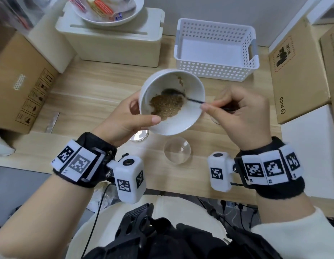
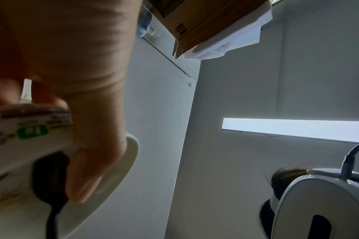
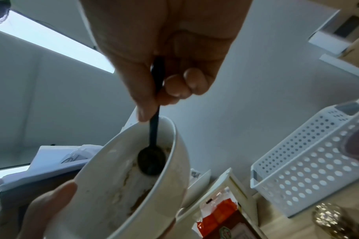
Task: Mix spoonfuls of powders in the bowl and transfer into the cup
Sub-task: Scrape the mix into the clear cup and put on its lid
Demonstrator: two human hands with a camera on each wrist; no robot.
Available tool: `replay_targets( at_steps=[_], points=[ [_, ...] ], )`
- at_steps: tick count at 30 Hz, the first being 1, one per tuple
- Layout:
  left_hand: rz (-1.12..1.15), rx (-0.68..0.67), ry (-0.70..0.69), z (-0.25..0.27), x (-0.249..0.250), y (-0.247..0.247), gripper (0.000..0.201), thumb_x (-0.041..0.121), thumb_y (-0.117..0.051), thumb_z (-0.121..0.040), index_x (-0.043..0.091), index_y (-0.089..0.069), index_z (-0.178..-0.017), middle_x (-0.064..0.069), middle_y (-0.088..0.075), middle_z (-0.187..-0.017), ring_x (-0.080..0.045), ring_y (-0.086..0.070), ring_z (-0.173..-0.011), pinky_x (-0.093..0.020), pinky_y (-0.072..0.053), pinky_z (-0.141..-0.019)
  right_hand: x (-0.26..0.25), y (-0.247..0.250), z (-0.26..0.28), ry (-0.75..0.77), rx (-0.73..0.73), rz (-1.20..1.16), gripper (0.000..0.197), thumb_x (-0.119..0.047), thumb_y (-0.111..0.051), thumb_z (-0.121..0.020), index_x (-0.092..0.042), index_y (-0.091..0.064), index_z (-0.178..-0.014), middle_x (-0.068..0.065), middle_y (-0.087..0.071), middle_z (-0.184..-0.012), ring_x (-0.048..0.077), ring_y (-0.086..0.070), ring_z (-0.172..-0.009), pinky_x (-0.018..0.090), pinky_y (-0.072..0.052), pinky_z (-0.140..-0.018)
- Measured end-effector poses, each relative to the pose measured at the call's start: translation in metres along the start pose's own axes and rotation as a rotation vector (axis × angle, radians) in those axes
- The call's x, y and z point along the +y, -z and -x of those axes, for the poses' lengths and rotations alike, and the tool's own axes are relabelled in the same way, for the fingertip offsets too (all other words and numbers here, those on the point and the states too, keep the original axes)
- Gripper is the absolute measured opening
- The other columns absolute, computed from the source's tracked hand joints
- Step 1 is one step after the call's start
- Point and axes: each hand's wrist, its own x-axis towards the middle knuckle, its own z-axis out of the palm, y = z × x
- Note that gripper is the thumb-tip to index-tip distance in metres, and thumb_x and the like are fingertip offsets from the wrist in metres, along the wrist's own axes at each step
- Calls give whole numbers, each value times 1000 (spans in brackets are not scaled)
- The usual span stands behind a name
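Spoon (image 1: 174, 92) in one bowl (image 1: 188, 116), two hands.

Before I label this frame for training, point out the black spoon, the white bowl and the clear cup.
black spoon (image 1: 172, 92), head view, on its scoop inside the bowl.
white bowl (image 1: 173, 126), head view, on its near inner wall.
clear cup (image 1: 177, 150), head view, on its transparent body.
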Motion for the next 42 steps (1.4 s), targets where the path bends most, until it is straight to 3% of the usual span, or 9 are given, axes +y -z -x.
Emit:
replay_targets(
  at_steps=[5, 10, 13, 18, 24, 30, 33, 36, 42],
  points=[
    [-66, -56, 4, 0, -8, 0, 62, 9, -71, -50, 22, -55, -109, 13, -71, -93, -6, -65, -92, -21, -52, -76, 15, -2, 14, -71, -83, 98, 22, -20, -77, -69, -12, -58, -62, -15, -54, -63, 12, -57, -58, 30, -48, -55],
    [-119, -32, 43, -2, -26, 0, 78, 8, -75, -43, 18, -54, -118, 3, -63, -105, -13, -57, -102, -24, -50, -82, 29, -2, 34, -71, 15, 118, 23, -16, -76, -71, -4, -58, -63, -1, -59, -63, 4, -53, -55, 18, -44, -54],
    [-149, -19, 76, -2, -39, 1, 90, 6, -75, -44, 10, -47, -129, -9, -55, -119, -24, -52, -112, -35, -48, -89, 37, -4, 50, -133, -93, 156, 24, -17, -76, -69, -5, -57, -60, 5, -60, -59, 15, -53, -54, 34, -46, -53],
    [-218, -14, 117, 1, -55, -2, 94, 2, -70, -43, 12, -45, -133, -17, -47, -136, -34, -45, -126, -50, -41, -100, 45, -1, 66, -140, -63, 174, 25, -17, -75, -70, -2, -57, -60, 7, -63, -58, 22, -56, -52, 35, -45, -50],
    [-251, -31, 105, 3, -63, -9, 87, 6, -69, -41, 22, -50, -125, -4, -51, -128, -14, -54, -108, -39, -45, -89, 51, 0, 81, -257, -222, 106, 24, -13, -76, -69, -5, -56, -57, -15, -53, -55, 4, -50, -50, 22, -41, -51],
    [-277, -42, 91, 5, -67, -8, 86, 7, -68, -42, 24, -48, -124, 5, -53, -118, -9, -54, -103, -32, -50, -79, 51, 3, 84, -189, -71, 155, 25, -18, -73, -70, -2, -58, -60, 9, -63, -55, 16, -53, -50, 29, -43, -49],
    [-277, -56, 93, 6, -69, -8, 86, 6, -69, -42, 25, -48, -123, 3, -53, -117, -10, -55, -103, -29, -51, -79, 54, 1, 88, -209, -154, 176, 24, -16, -74, -70, -3, -57, -59, 5, -62, -55, 17, -55, -50, 29, -45, -50],
    [-265, -66, 98, 6, -69, -7, 85, 5, -69, -43, 24, -48, -123, 4, -53, -119, -8, -55, -106, -29, -51, -82, 56, 1, 95, -270, -215, 88, 24, -14, -76, -69, -6, -56, -58, -11, -55, -55, 3, -50, -51, 14, -40, -52],
    [-248, -59, 110, 2, -68, -6, 92, 5, -69, -41, 15, -47, -129, -4, -54, -124, -20, -55, -112, -37, -49, -91, 49, -8, 88, -139, -2, 153, 24, -15, -75, -71, -2, -58, -60, 7, -64, -57, 14, -53, -53, 27, -43, -49]
  ],
)
